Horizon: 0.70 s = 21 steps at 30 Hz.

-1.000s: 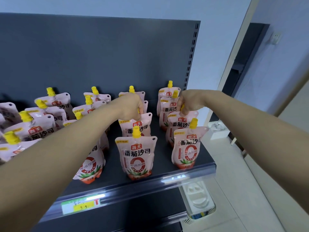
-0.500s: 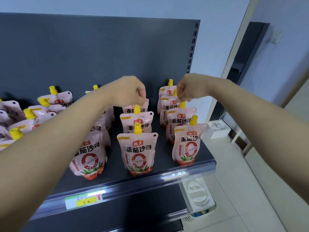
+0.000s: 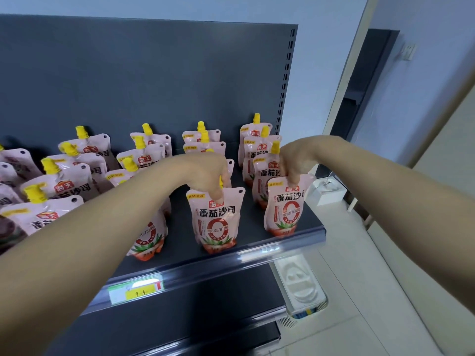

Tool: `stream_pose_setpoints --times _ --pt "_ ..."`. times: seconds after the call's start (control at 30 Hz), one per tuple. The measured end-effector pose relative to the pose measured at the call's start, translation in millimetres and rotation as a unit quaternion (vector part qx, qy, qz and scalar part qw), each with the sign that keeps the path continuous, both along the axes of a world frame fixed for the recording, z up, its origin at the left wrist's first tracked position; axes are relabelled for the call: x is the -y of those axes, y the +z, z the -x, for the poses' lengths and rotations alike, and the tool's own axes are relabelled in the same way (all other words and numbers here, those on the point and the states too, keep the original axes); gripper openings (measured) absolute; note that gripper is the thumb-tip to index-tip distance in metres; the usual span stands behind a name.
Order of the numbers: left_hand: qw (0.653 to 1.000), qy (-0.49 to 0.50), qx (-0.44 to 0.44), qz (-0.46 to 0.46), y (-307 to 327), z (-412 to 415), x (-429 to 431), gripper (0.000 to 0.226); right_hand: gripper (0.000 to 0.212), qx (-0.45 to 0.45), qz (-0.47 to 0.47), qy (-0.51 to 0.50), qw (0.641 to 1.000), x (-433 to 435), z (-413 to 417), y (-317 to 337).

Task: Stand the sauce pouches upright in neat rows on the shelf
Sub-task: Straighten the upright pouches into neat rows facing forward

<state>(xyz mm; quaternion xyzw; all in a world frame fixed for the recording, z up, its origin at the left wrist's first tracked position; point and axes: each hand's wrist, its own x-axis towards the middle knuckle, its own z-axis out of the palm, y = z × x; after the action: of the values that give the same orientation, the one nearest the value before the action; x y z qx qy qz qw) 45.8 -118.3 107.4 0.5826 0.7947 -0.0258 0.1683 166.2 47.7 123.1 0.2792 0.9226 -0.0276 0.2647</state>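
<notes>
In the head view, I am reaching both bare arms over a dark grey metal shelf (image 3: 180, 227) with a smooth matte deck and a glossy plastic strip (image 3: 257, 250) along its front edge. My left hand (image 3: 205, 173) is curling down and pinching the top of the middle pouch (image 3: 217, 222), and the fingers are covering most of its spout. My right hand (image 3: 295, 160) is pinching the top of the right pouch (image 3: 285, 206) the same way. Both are standing upright at the front of the shelf: soft pink film bags with rounded shoulders, red print and swollen bases. Behind and to the left, more pouches (image 3: 59, 186) are lining up in rows, topped with stubby yellow caps (image 3: 82, 132). A flat back panel (image 3: 128, 73), slotted down its right edge, is rising behind them. A green-and-yellow price label (image 3: 136, 291) is sitting in the strip.
</notes>
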Motion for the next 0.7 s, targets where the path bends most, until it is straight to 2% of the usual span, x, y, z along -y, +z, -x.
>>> stream_pose_setpoints --times 0.1,0.23,0.33,0.43,0.5,0.7 --pt "1.0 -0.002 -0.008 -0.009 0.0 -3.8 0.6 0.021 0.037 -0.004 -0.018 0.003 1.0 5.4 -1.6 0.6" --pt "0.999 0.011 0.027 -0.016 8.0 -2.4 10.2 0.029 0.037 -0.028 -0.025 0.01 0.999 17.6 0.8 10.5" --pt "0.992 0.053 0.079 -0.086 30.3 9.6 35.6 0.029 0.031 -0.104 -0.056 0.053 0.992 33.8 12.5 28.5" --pt "0.978 0.106 0.078 -0.163 54.0 31.4 76.6 0.021 0.028 -0.207 -0.049 0.115 0.97 62.6 33.4 43.6" --pt "0.968 0.148 0.069 -0.192 60.1 46.9 106.6 0.019 0.03 -0.244 -0.034 0.146 0.958 87.3 51.8 46.8" --pt "0.953 0.237 0.058 -0.177 34.8 69.6 174.0 0.019 0.031 -0.223 0.011 0.233 0.946 148.8 104.6 29.5"
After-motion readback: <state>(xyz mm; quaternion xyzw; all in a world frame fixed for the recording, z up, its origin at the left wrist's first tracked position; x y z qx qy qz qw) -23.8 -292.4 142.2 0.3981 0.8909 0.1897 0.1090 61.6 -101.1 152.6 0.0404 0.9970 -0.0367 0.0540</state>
